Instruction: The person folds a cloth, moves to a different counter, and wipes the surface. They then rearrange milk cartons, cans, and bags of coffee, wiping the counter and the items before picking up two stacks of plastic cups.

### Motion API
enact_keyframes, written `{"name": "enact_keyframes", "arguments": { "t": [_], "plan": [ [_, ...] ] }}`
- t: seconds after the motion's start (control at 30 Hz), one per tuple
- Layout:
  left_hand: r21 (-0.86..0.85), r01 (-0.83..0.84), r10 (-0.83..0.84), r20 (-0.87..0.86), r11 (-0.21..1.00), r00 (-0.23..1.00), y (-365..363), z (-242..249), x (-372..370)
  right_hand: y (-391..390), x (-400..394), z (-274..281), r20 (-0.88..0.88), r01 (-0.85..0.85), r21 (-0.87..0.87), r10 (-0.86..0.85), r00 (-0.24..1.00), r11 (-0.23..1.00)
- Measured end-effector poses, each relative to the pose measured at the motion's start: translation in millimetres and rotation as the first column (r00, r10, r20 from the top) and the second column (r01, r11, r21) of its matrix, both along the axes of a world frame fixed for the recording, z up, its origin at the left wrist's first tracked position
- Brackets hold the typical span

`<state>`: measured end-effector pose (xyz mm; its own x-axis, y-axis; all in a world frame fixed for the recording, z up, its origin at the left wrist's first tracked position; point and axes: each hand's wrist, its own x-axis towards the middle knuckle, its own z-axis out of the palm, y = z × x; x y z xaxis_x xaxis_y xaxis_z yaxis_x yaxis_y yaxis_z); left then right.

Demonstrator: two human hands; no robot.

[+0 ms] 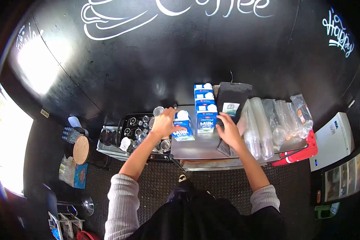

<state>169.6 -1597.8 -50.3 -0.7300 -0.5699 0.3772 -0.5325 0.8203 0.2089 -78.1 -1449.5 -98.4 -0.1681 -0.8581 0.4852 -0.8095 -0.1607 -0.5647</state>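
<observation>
Four milk cartons stand out in blue and white, each with a round white cap in place on its top. The left carton (182, 134) is in the left hand (164, 123), fingers behind its left side and thumb across the front; it sits slightly askew, its base nearer the person than the others, and whether it touches the counter (204, 149) cannot be told. The other three stand upright in a close row running back towards the wall. The front carton (206, 125) shows "Diamond Milk" on its label, with the right hand (229, 130) at its right edge. The middle carton (204, 101) and back carton (202, 91) are partly hidden behind it.
</observation>
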Motion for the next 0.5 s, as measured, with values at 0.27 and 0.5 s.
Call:
{"name": "enact_keyframes", "arguments": {
  "t": [0.27,0.5],
  "plan": [
    [-0.021,0.026,-0.026,0.005,0.999,1.000,-113,-10,-27,-63,17,0,-0.359,0.073,0.077,-0.041,0.933,0.994],
    [0.038,0.025,-0.026,0.027,0.999,0.999,-167,-38,-72,-78,20,-19,-0.396,0.121,0.102,-0.071,0.916,0.987]
  ]
}}
